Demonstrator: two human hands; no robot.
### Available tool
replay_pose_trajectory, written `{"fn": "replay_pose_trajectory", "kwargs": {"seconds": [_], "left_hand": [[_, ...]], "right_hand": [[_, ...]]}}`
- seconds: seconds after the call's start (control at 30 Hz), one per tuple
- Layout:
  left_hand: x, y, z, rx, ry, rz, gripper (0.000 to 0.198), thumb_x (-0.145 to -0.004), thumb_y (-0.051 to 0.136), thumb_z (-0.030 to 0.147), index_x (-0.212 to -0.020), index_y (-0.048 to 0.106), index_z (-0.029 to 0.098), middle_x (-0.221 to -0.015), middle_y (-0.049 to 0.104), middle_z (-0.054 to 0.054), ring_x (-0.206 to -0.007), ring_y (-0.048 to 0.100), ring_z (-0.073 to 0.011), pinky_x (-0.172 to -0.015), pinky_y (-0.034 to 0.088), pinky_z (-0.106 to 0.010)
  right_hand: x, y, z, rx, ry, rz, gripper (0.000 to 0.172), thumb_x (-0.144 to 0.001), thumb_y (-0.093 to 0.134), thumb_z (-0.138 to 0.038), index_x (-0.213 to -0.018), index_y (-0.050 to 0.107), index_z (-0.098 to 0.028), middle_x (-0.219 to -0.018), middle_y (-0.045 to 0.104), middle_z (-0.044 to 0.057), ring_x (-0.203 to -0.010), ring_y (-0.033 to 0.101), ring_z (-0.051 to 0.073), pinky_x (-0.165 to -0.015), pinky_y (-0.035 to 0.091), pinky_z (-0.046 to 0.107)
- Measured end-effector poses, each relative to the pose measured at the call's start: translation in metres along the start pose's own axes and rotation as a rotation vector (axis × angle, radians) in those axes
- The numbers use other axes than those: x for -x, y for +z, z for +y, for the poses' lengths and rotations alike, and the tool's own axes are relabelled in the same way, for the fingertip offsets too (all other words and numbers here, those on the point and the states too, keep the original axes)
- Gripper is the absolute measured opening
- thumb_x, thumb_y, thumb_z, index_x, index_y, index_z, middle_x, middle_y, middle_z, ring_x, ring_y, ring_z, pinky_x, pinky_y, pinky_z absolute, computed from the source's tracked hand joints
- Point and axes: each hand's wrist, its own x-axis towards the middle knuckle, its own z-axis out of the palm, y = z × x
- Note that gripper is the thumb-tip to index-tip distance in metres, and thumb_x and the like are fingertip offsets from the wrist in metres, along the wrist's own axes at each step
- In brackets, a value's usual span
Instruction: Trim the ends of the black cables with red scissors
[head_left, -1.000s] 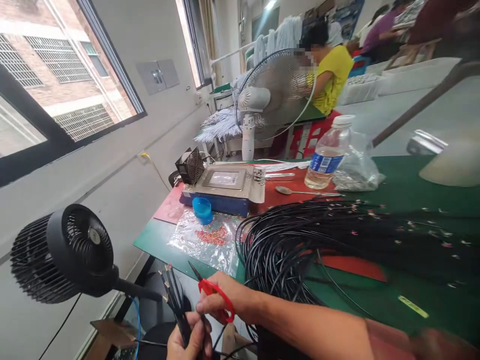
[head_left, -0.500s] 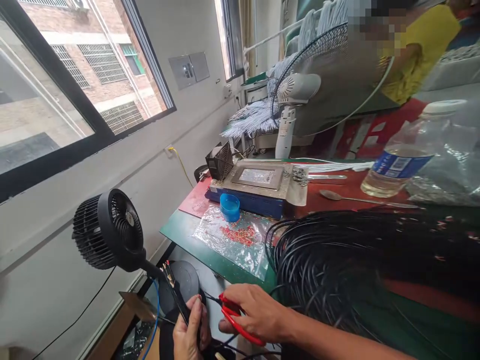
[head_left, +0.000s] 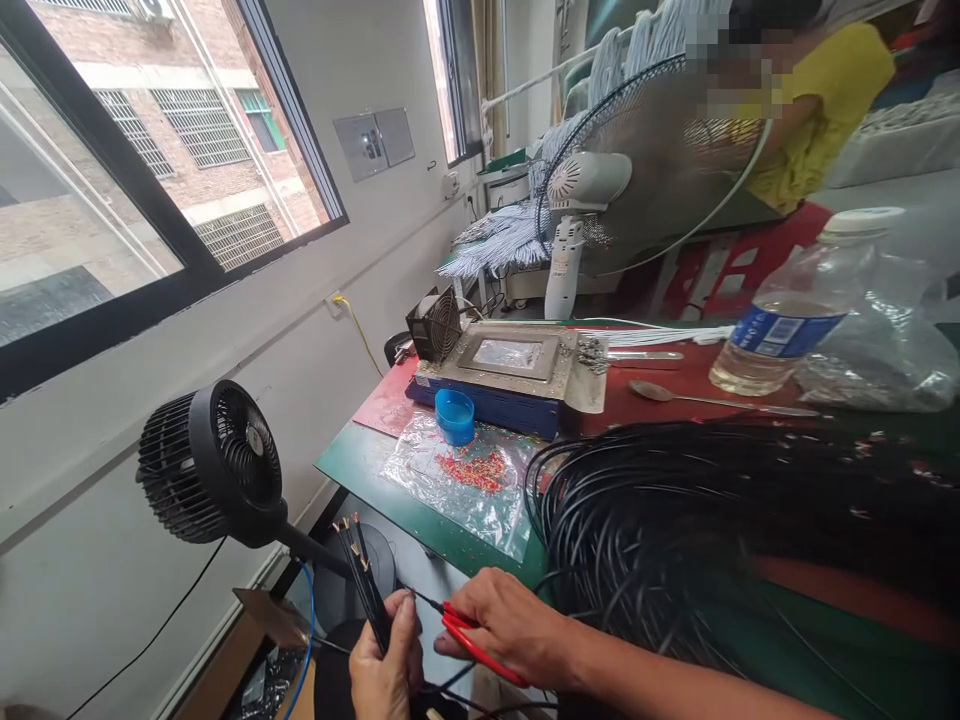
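My left hand is closed around a bundle of black cables, low in the middle of the view. The cable ends point up and fan slightly apart, with short red and pale inner wires showing at their tips. Just to the right, my right hand grips scissors with red handles. Their thin dark blades point left, close to my left thumb; whether the tips touch a cable I cannot tell. Beyond my right forearm, a large heap of black cables lies on the green table.
Red and yellowish scraps lie on a clear plastic bag, beside a blue cup. Behind stand a hot-plate-like device, a spoon and a bottle. A black fan is at left; a person in yellow sits beyond another fan.
The cable ends in my left hand have turned and spread apart, so more separate tips show. My right hand still holds the scissors at nearly the same place. The view has shifted slightly.
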Motion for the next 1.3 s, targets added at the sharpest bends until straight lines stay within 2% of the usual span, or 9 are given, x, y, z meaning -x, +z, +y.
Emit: {"fn": "replay_pose_trajectory", "kwargs": {"seconds": [0.17, 0.37, 0.53, 0.63, 0.73, 0.87, 1.03, 1.13, 1.3], "left_hand": [[-0.001, -0.001, -0.007, 0.066, -0.047, -0.12, 0.042, -0.046, 0.073, 0.04, -0.076, 0.062, 0.013, -0.041, 0.048, 0.005, -0.029, 0.028, -0.0005, -0.031, 0.013, -0.016], [0.007, -0.001, -0.014, 0.02, -0.083, -0.227, 0.044, -0.043, 0.075, 0.041, -0.076, 0.066, 0.013, -0.033, 0.04, 0.007, -0.031, 0.028, -0.0025, -0.034, 0.014, -0.019], [0.007, 0.0, -0.014, 0.031, -0.14, -0.176, 0.048, -0.039, 0.076, 0.042, -0.075, 0.066, 0.012, -0.035, 0.044, 0.005, -0.034, 0.031, -0.0029, -0.035, 0.018, -0.018], [0.007, -0.002, -0.013, 0.039, -0.136, -0.155, 0.045, -0.041, 0.076, 0.041, -0.074, 0.066, 0.012, -0.037, 0.047, 0.005, -0.034, 0.032, -0.0029, -0.036, 0.02, -0.018], [0.008, -0.002, -0.013, 0.045, -0.117, -0.192, 0.042, -0.041, 0.076, 0.039, -0.07, 0.065, 0.012, -0.041, 0.05, 0.003, -0.033, 0.033, -0.0018, -0.035, 0.017, -0.017], [0.012, 0.001, -0.013, 0.046, -0.142, -0.23, 0.038, -0.042, 0.075, 0.041, -0.063, 0.064, 0.011, -0.035, 0.04, 0.006, -0.033, 0.03, -0.0011, -0.036, 0.016, -0.016], [0.014, 0.002, -0.012, 0.003, -0.144, -0.261, 0.037, -0.046, 0.072, 0.045, -0.059, 0.061, 0.012, -0.035, 0.037, 0.007, -0.032, 0.023, -0.0006, -0.036, 0.011, -0.019], [0.012, 0.0, -0.016, 0.002, -0.128, -0.308, 0.038, -0.047, 0.07, 0.047, -0.05, 0.055, 0.012, -0.032, 0.032, 0.008, -0.032, 0.021, -0.0001, -0.037, 0.009, -0.019], [0.011, -0.001, -0.024, 0.012, -0.068, -0.331, 0.036, -0.05, 0.069, 0.046, -0.061, 0.058, 0.013, -0.039, 0.042, 0.006, -0.032, 0.026, -0.0004, -0.038, 0.011, -0.02]], "right_hand": [[-0.003, -0.002, 0.003, -0.367, 0.022, 0.014, 0.045, -0.074, 0.053, -0.052, -0.051, 0.049, -0.013, -0.04, 0.038, -0.004, -0.038, 0.034, 0.004, -0.039, 0.024, 0.017], [-0.007, 0.002, 0.008, -0.759, 0.027, -0.061, 0.044, -0.072, 0.054, -0.052, -0.055, 0.051, -0.012, -0.038, 0.041, -0.005, -0.031, 0.036, 0.004, -0.032, 0.024, 0.015], [-0.004, 0.004, 0.007, -0.766, 0.055, -0.181, 0.038, -0.063, 0.066, -0.045, -0.053, 0.052, -0.01, -0.041, 0.044, -0.005, -0.033, 0.038, 0.003, -0.032, 0.028, 0.014], [-0.004, 0.004, 0.006, -0.85, 0.068, -0.188, 0.041, -0.063, 0.064, -0.049, -0.059, 0.055, -0.01, -0.041, 0.045, -0.005, -0.031, 0.038, 0.003, -0.031, 0.027, 0.014], [-0.005, 0.004, 0.004, -0.904, 0.087, -0.128, 0.047, -0.067, 0.058, -0.056, -0.057, 0.054, -0.01, -0.038, 0.043, -0.005, -0.03, 0.037, 0.004, -0.029, 0.025, 0.016], [-0.006, 0.002, 0.003, -0.872, 0.035, -0.135, 0.049, -0.065, 0.059, -0.057, -0.05, 0.048, -0.011, -0.04, 0.043, -0.004, -0.031, 0.038, 0.004, -0.031, 0.026, 0.016], [-0.004, 0.002, 0.006, -0.738, 0.033, -0.126, 0.042, -0.065, 0.064, -0.049, -0.055, 0.053, -0.01, -0.042, 0.044, -0.005, -0.034, 0.039, 0.003, -0.033, 0.026, 0.014], [-0.002, 0.0, 0.003, -0.806, 0.06, -0.191, 0.04, -0.064, 0.064, -0.048, -0.055, 0.054, -0.01, -0.042, 0.045, -0.005, -0.033, 0.038, 0.003, -0.032, 0.027, 0.014], [0.001, -0.008, -0.006, -0.97, 0.17, -0.3, 0.037, -0.068, 0.059, -0.043, -0.051, 0.052, -0.011, -0.041, 0.046, -0.003, -0.033, 0.04, 0.004, -0.031, 0.03, 0.015]]}}
